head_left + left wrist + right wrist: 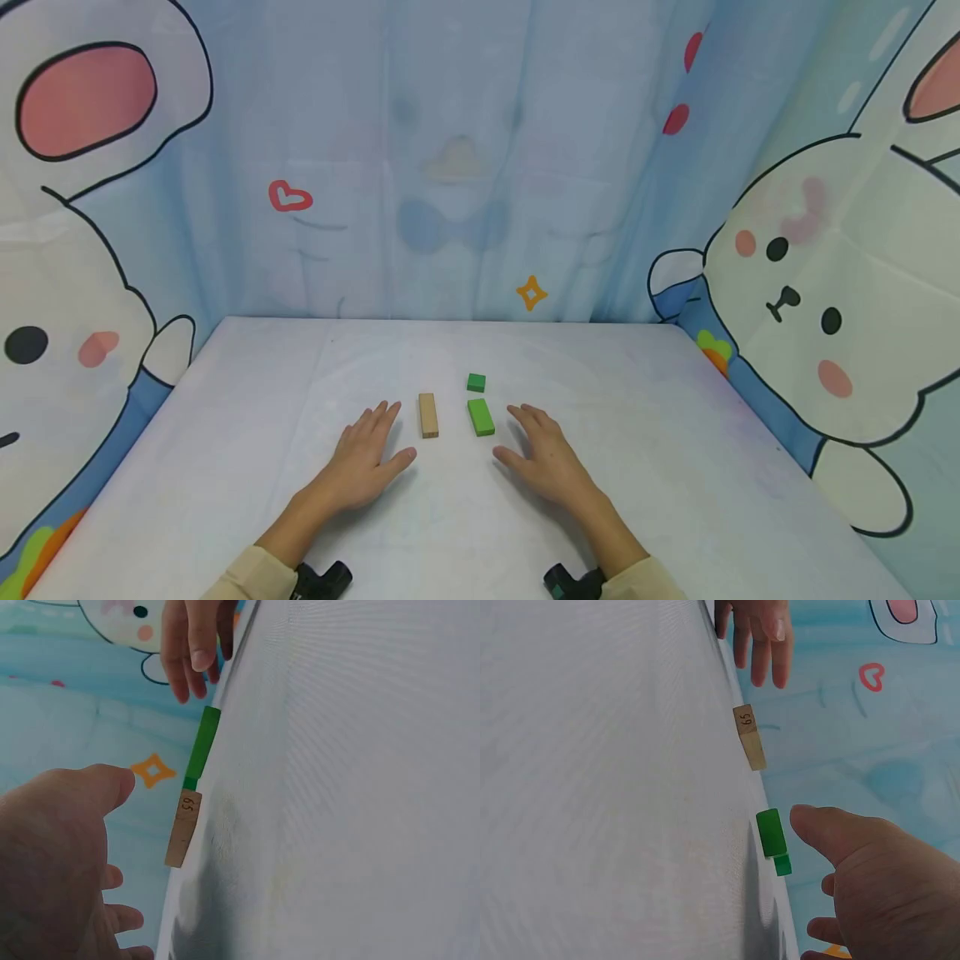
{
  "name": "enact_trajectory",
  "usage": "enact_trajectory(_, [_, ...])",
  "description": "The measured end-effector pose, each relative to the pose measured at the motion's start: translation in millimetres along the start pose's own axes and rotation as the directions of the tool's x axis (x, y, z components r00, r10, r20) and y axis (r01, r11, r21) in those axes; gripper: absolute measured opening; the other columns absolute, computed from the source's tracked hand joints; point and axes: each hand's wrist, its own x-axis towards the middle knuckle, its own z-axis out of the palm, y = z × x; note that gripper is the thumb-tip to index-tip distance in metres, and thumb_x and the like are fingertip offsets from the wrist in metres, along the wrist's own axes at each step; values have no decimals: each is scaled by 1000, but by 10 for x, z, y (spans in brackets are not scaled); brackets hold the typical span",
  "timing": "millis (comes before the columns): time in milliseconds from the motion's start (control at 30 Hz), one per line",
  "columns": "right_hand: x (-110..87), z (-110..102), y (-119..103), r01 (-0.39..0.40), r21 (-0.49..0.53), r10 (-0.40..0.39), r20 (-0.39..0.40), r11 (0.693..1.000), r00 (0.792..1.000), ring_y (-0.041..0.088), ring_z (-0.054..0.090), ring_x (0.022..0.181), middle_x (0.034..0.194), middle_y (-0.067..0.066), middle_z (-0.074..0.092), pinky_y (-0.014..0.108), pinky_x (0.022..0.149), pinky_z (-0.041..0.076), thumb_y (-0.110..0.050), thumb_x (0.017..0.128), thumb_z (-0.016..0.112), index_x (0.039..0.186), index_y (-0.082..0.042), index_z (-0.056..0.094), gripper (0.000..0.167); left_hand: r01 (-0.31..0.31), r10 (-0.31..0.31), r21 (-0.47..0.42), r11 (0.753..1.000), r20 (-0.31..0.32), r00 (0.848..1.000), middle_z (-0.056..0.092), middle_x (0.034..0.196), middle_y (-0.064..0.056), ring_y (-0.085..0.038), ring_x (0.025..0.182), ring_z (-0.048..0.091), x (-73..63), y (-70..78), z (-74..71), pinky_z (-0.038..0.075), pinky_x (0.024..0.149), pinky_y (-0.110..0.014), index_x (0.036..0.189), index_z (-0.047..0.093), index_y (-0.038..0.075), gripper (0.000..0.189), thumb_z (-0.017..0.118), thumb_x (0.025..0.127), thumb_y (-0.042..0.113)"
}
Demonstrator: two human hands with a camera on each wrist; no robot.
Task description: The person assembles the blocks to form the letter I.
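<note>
A plain wooden block (428, 416) lies on the white tabletop in the middle of the head view; its end carries the number 65 in the wrist views. To its right is a bright green block (481, 417), with a smaller dark green block (476, 382) just behind it. My left hand (364, 462) is left of the wooden block, fingers spread and holding nothing. On the other side my right hand (547, 458) hovers beside the bright green block, its fingers apart and bare. Both palms face down and inward.
The white cloth-covered table (450, 533) ends at a far edge against a pale blue curtain (465, 100). Cartoon rabbits are printed on the curtain at both sides. A black wrist camera (322, 581) sits at the left cuff, another (573, 582) at the right.
</note>
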Motion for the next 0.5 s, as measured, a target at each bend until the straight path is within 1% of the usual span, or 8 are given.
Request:
enact_trajectory(233, [17, 19, -2, -5, 2, 5, -4, 1000, 1000, 43, 43, 146, 156, 21, 45, 61, 115, 41, -35, 94, 76, 152, -9, 50, 69, 5, -5, 2, 1000, -4, 1000, 25, 169, -24, -50, 156, 20, 20, -20, 31, 14, 121, -74, 163, 27, 6, 76, 54, 105, 45])
enact_trajectory(500, [61, 35, -18, -27, 9, 27, 5, 1000, 1000, 42, 42, 147, 158, 20, 45, 60, 116, 41, -36, 93, 77, 153, -10, 49, 71, 15, -15, -21, 1000, -5, 1000, 25, 169, -24, -50, 156, 19, 57, 10, 31, 12, 122, -73, 163, 28, 6, 75, 55, 105, 44])
